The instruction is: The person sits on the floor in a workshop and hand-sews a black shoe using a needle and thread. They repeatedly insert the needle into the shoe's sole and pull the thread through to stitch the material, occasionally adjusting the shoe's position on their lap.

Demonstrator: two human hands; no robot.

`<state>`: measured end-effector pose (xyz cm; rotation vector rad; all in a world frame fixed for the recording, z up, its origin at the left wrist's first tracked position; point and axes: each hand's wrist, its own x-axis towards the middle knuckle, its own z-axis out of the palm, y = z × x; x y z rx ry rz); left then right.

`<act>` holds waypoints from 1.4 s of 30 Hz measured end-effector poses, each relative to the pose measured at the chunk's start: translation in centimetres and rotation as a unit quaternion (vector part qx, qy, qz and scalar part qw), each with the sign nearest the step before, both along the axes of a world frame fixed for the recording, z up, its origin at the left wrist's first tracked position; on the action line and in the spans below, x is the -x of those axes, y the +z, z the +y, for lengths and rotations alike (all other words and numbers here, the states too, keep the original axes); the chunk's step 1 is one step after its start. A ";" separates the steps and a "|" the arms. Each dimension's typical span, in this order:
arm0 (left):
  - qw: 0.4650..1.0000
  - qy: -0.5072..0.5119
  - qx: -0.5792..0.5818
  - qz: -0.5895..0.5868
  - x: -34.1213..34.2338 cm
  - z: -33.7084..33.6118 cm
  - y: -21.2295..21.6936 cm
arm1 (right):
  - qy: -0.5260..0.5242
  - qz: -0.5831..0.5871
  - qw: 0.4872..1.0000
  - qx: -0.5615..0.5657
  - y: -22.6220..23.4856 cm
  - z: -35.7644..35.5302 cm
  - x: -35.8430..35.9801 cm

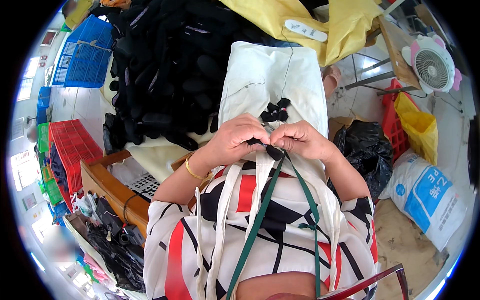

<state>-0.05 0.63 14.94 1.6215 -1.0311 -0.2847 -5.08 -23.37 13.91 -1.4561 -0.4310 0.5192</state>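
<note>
1. Both hands, left hand (231, 141) and right hand (300, 140), pinch one small black piece (272, 151) between them over the white cloth's (270, 75) near edge.
2. White-and-blue sack (425, 197) (lettering unclear) lies at right.
3. Black piece mostly hidden by fingers.

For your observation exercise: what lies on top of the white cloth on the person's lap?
On the white cloth sits a small cluster of black pieces. Both hands, left hand and right hand, pinch a small black piece above it. What the hands cover cannot be seen.
</note>
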 end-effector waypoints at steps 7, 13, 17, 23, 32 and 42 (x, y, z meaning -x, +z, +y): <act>0.999 0.013 -0.030 0.016 0.3 -0.1 -0.4 | -0.012 0.068 0.997 0.030 0.7 0.4 0.4; 0.999 0.008 -0.047 0.020 0.4 -0.3 -0.1 | 0.022 0.086 0.996 -0.022 -1.1 -0.2 0.1; 0.999 0.006 -0.043 0.023 0.4 -0.3 -0.2 | 0.026 0.123 0.990 -0.065 -1.6 -0.5 0.3; 0.998 0.006 -0.051 0.037 0.5 -0.3 -0.3 | 0.025 0.119 0.991 -0.053 -1.8 -1.2 0.6; 0.998 0.006 -0.043 0.038 0.6 -0.2 -0.3 | 0.012 0.110 0.992 -0.057 -2.0 -0.9 0.9; 0.997 0.000 -0.053 0.058 0.5 -0.4 -0.8 | 0.022 0.189 0.979 -0.078 -2.4 -0.1 1.0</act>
